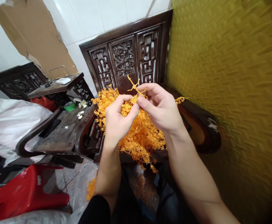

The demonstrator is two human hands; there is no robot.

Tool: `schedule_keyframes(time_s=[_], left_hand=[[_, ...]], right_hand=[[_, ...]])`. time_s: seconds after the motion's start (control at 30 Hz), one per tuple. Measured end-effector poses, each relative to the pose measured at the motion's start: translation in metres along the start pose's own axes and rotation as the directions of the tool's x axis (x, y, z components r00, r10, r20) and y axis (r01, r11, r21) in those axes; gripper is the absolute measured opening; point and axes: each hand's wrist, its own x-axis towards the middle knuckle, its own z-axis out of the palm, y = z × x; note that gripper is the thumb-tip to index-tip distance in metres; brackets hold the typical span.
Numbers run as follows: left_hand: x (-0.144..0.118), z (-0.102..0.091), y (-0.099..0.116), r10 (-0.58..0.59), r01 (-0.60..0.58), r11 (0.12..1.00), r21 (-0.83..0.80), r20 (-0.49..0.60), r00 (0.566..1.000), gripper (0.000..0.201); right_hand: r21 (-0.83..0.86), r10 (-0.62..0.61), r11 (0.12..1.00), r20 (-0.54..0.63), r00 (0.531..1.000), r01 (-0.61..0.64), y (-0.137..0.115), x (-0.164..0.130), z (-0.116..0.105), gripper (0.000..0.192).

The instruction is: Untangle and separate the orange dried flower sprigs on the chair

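Note:
Both hands meet in front of me over a big heap of orange-yellow plastic sprigs (138,140) piled on a dark carved wooden chair (126,28). Between them an orange branching plastic sprig (134,86) sticks up, thin and forked. My right hand (161,107) pinches its lower end with thumb and forefinger. Thumb and fingers of my left hand (120,116) are closed on the sprig's base, close against the right thumb. The fingertips partly hide the lower part of the sprig.
To the left, a wooden seat (63,133) bears green tape (70,106) and small pale pieces (82,105). A red plastic stool (26,193) and a clear bag (86,180) with orange pieces stand low left. A yellow textured sheet (231,77) walls off the right.

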Motion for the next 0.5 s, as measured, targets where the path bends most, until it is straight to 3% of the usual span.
schedule_keyframes(time_s=[0.1, 0.23, 0.5], left_hand=[[-0.0011, -0.0010, -0.0023, -0.040, 0.043, 0.996, -0.081, 0.032, 0.999, 0.016], [-0.0028, -0.0027, -0.0051, -0.163, 0.192, 0.938, -0.287, 0.122, 0.979, 0.027], [-0.0003, 0.0021, 0.0044, -0.316, 0.390, 0.673, -0.628, 0.232, 0.920, 0.026]], right_hand=[[-0.050, -0.024, 0.998, -0.021, 0.999, 0.023, -0.0036, -0.0008, -0.0005, 0.030], [-0.010, 0.000, 1.000, -0.002, 1.000, 0.000, -0.0080, -0.0016, -0.0008, 0.033], [0.154, 0.087, 0.982, 0.138, 0.987, -0.108, -0.0023, -0.0012, 0.0005, 0.039]])
